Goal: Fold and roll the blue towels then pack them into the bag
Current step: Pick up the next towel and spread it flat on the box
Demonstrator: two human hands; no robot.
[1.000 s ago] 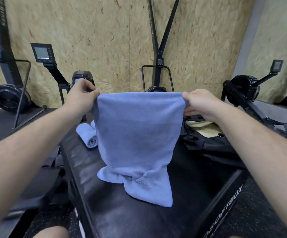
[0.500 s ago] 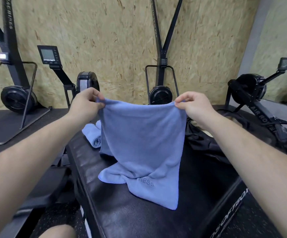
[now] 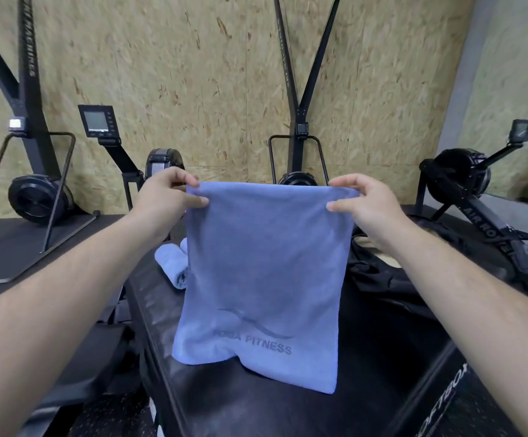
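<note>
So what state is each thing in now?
Big towel: unrolled, hanging, bottom edge on the black box.
Small towel: rolled up, lying on the box.
Bag: lying beside the towel, seemingly open.
Left hand: pinching the big towel's top corner.
Right hand: pinching the other corner.

I note a chipboard wall (image 3: pixel 174 64) ahead, black exercise machines (image 3: pixel 40 197) ranged along it on dark mats (image 3: pixel 10 244), and a black padded box (image 3: pixel 240 411) in front.

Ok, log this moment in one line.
left hand, right hand: pinch top corners | blue towel: hangs, bottom edge on black box | rolled towel: behind | bag: right
</note>
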